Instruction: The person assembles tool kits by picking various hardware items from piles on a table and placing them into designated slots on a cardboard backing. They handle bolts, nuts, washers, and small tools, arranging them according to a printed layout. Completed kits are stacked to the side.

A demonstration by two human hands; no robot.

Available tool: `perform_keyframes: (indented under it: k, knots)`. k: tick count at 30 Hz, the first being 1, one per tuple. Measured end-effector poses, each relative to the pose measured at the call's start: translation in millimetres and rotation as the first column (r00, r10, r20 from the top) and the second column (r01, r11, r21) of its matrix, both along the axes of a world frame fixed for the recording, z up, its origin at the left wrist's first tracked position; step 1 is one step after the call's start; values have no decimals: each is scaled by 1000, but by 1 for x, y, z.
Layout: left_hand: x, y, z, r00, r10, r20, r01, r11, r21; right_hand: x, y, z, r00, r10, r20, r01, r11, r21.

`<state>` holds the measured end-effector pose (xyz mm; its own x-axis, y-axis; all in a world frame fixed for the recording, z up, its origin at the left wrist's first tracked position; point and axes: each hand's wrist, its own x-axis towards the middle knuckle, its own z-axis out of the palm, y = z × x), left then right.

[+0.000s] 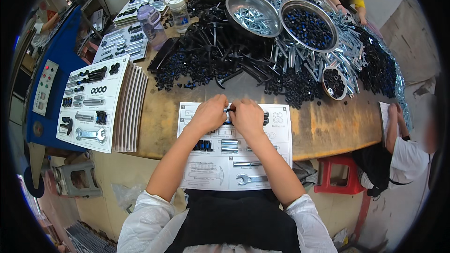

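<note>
While silver sleeves [229, 145] and black pieces [203, 145] are set across the middle of the card [283, 173], its upper-right ring outlines [277, 118] seem left unfilled; near its top, a small dark piece [228, 110] appears pinched by the grip of left hand [209, 114] and right hand [248, 116].

A workshop: its worktable [337, 131] holds heaped fasteners [183, 68].

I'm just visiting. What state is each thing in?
Left hand: fingers bent, grip unclear
Right hand: fingers bent, grip unclear
Printed card: flat beneath hands
Bowl of silver fasteners: uncovered
Bowl of black-blue parts: uncovered, filled
Purple bottle: upright, lidded
Clear bottle: upright, capped
Red stool: upright
Gray stool: upright
</note>
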<state>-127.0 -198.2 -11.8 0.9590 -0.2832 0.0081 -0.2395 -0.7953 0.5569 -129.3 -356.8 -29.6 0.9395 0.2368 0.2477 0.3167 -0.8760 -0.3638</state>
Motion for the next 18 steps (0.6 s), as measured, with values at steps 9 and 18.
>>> perform_keyframes:
  k: [9,18]
  knots:
    - [1,17,-10,996,-67,51,69,997,-43,1,-1,-1,999,44,-3,-44,998,52]
    - [-6,14,-10,998,-50,34,52,995,-80,-2,-2,-3,997,71,6,-71,993,95]
